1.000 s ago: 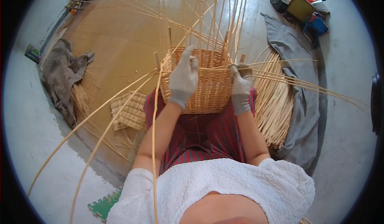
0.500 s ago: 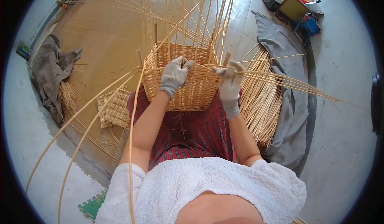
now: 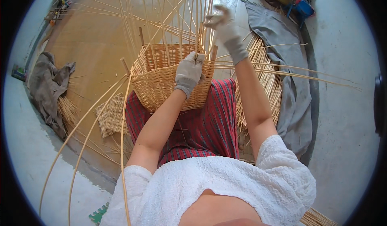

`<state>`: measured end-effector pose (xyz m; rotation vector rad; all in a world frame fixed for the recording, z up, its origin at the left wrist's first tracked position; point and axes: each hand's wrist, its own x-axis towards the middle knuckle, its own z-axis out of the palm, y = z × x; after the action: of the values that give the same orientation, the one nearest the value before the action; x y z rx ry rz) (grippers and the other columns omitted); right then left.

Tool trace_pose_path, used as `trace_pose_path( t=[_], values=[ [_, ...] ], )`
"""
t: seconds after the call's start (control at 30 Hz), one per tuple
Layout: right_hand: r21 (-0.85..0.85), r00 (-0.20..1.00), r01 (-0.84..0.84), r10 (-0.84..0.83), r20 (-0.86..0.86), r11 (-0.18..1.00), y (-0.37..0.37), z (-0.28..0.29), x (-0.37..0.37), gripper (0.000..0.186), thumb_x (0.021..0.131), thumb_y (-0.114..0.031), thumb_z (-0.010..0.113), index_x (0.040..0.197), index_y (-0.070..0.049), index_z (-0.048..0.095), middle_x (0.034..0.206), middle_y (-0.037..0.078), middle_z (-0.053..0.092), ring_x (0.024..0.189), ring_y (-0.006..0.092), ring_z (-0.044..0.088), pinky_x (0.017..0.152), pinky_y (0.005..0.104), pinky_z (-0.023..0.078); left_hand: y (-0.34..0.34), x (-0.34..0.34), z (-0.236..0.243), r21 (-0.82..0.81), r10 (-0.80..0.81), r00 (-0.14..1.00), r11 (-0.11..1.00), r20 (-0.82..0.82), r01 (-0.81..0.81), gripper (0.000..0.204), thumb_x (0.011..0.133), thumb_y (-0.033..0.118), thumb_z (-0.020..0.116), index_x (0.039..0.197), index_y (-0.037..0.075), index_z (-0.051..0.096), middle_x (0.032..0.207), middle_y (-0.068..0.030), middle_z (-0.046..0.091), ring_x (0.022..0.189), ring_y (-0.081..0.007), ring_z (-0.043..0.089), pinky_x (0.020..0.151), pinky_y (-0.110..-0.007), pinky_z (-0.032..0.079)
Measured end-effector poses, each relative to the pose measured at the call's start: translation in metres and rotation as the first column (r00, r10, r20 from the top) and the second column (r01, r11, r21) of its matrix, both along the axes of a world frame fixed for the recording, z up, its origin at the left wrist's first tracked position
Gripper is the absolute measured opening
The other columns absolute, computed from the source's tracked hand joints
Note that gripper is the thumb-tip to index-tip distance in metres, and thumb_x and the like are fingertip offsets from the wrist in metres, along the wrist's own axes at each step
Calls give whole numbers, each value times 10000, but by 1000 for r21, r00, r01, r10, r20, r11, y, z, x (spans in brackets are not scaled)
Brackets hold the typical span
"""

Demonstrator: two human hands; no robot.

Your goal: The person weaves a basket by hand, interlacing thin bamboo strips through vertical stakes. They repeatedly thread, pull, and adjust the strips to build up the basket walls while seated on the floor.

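A half-woven wicker basket (image 3: pixel 161 82) rests on my lap, with tall upright rods (image 3: pixel 180 20) rising from its walls. At the near rim, toward the right, my left hand (image 3: pixel 189 72) in a pale glove is closed, thumb and fingers pinching the woven edge at a rod. My right hand (image 3: pixel 225 27), gloved too, is raised beyond the basket's right corner, beside the upright rods. Its fingers are curled but apart and slightly blurred; nothing shows between them. Long loose rods (image 3: pixel 282 68) stick out from the rim to the right, and others (image 3: pixel 76 125) curve down to the left.
A bundle of cut rods (image 3: pixel 262 84) lies right of my knees, partly under a grey cloth (image 3: pixel 292 117). Another grey cloth (image 3: pixel 50 82) covers rods at left. A small woven panel (image 3: pixel 113 117) lies by my left knee. A blue object (image 3: pixel 303 10) stands at far right.
My right hand has moved up and away from the basket's right corner. My left hand has shifted right along the rim. The basket appears more to the left and tilted; fewer rods extend right.
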<state>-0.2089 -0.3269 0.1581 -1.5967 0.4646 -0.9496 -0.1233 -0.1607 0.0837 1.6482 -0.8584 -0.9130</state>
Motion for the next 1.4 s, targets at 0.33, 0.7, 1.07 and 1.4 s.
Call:
trace_pose_path(
  t=[0.33,0.7,1.07,1.4],
  values=[
    [-369,918,381,-393,48,847,128,-40,-88,354,1039,-99,551,1389,-59,514,808,4,644,704,132,646,714,338,596,28,10,-28,-368,10,936,921,351,128,646,1010,253,688,1536,44,376,1367,-158,622,1223,-258,636,958,-345,561],
    [-270,624,-4,-209,-753,963,80,-27,-41,493,835,-392,849,1170,-74,677,958,110,692,907,303,688,857,417,537,75,42,-33,-506,-55,802,802,-594,-319,245,1045,39,576,1287,5,605,1195,-145,690,1075,-209,693,917,-366,638],
    [-412,868,370,-468,-166,833,37,-144,-41,214,847,-245,743,982,-91,682,958,159,710,888,380,690,794,461,546,-9,-16,55,-530,14,794,751,608,393,636,907,82,743,1494,50,499,1499,-185,554,1391,-351,539,1153,-416,449],
    [-675,679,621,-703,210,398,161,-75,15,371,843,-115,810,1177,-75,653,1082,80,701,876,264,681,806,405,553,209,112,-36,-483,717,694,587,-61,-650,141,986,113,730,1058,-7,717,868,-48,707,761,-105,644,657,-256,524]
  ],
)
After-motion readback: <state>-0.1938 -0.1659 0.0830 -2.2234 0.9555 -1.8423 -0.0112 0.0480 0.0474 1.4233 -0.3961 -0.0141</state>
